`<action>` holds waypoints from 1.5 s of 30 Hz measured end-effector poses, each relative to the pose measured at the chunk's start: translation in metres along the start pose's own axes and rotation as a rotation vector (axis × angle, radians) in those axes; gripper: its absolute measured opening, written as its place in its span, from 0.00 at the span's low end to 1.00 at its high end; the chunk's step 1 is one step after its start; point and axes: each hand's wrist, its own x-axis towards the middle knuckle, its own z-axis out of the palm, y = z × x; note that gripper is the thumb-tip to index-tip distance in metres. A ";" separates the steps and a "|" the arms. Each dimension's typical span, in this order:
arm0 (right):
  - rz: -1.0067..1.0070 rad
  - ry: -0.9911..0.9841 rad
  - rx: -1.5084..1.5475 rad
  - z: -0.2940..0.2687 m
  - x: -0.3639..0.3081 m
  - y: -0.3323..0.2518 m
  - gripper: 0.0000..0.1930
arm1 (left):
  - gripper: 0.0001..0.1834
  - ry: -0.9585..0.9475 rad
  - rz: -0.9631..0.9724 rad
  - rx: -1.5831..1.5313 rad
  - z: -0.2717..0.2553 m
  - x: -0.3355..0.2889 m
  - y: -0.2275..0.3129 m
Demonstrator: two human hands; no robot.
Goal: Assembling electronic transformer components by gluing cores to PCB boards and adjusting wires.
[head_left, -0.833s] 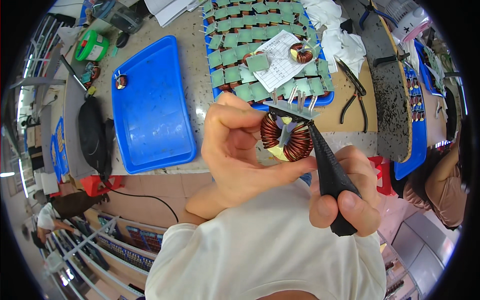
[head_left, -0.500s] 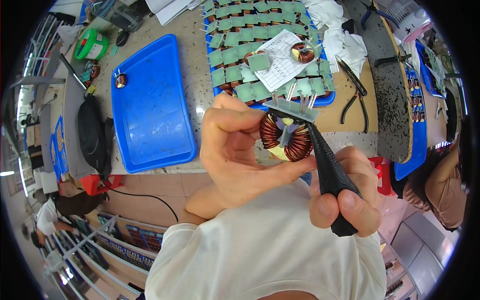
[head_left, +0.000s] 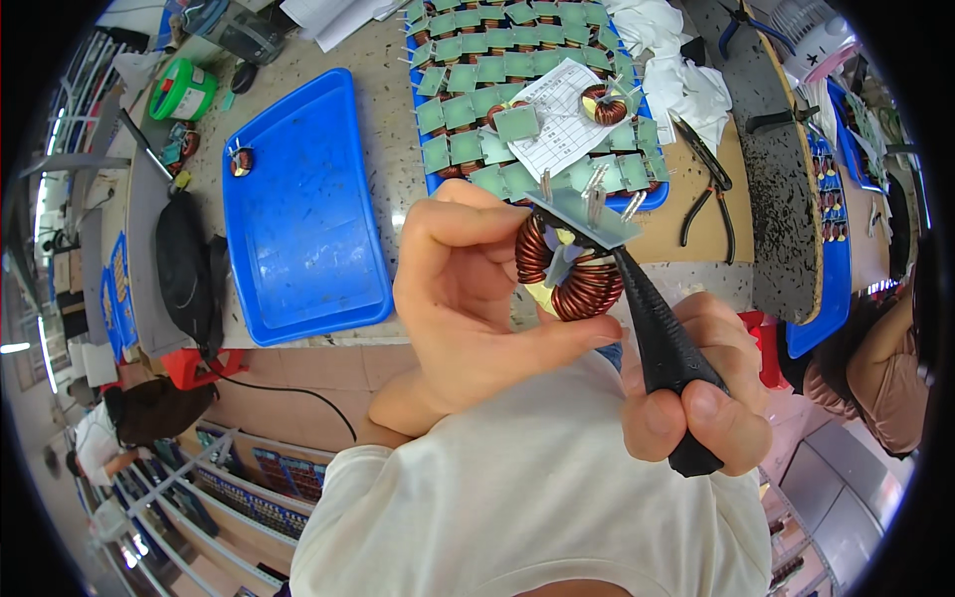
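Note:
My left hand (head_left: pixel 453 289) grips a toroidal coil (head_left: pixel 589 289) between thumb and fingers. Copper wire winds round its ring, with a pale yellow patch at the bottom. A pale green board (head_left: pixel 587 221) sits tilted on top of the coil, with several metal pins sticking up. Black material shows under the board's edge. Pinched in my right hand (head_left: pixel 711 408) is a black tapered cone (head_left: pixel 671 343), resembling a piping bag. Its narrow tip meets the coil just beneath the board's right end; whether anything comes out is too small to tell.
Beyond my hands, a blue tray (head_left: pixel 463 184) holds rows of board-topped coils and a printed sheet (head_left: pixel 557 139). Another blue tray (head_left: pixel 298 219) at left has one coil (head_left: pixel 241 161) in it. Black-handled pliers (head_left: pixel 718 189), white cloths (head_left: pixel 686 95) and a green tub (head_left: pixel 183 90) lie around.
The coil and its board have turned slightly in my left hand, the board's right end now lower. My right hand has shifted a little right and down with the cone.

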 end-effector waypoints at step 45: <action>0.000 0.036 -0.023 -0.001 -0.003 0.003 0.16 | 0.32 0.088 -0.270 -0.316 0.004 -0.005 0.006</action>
